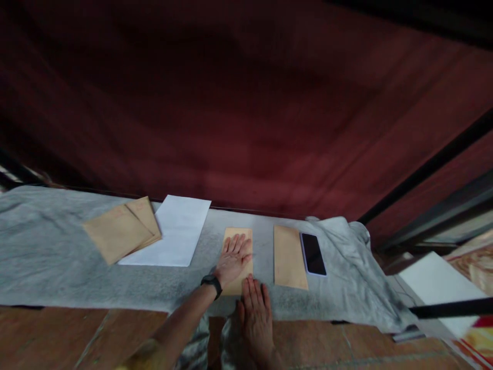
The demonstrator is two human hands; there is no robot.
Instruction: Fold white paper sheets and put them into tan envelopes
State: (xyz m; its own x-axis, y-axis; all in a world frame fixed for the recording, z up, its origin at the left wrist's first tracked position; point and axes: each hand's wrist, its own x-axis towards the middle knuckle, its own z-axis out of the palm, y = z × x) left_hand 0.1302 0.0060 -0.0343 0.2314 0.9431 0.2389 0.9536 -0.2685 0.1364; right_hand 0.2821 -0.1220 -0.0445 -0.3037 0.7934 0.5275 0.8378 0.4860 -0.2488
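A tan paper envelope (238, 234) lies upright in front of me on the grey cloth. Flat on its middle rests my left hand (233, 259), fingers spread, a dark watch on the wrist. My right hand (256, 311) lies palm down at the envelope's lower right corner, fingers stretched out and fingertips touching its edge. Neither hand grips anything. Just to the right is a second tan envelope (288, 257), beside a phone (314, 254) with a dark screen.
On the left, several tan envelopes (119, 231) overlap a stack of white paper (181, 231). Grey cloth (57, 257) covers the narrow table. A dark red curtain (246, 128) hangs behind it. At far right are a white board (439, 282) and a black bar (454, 308).
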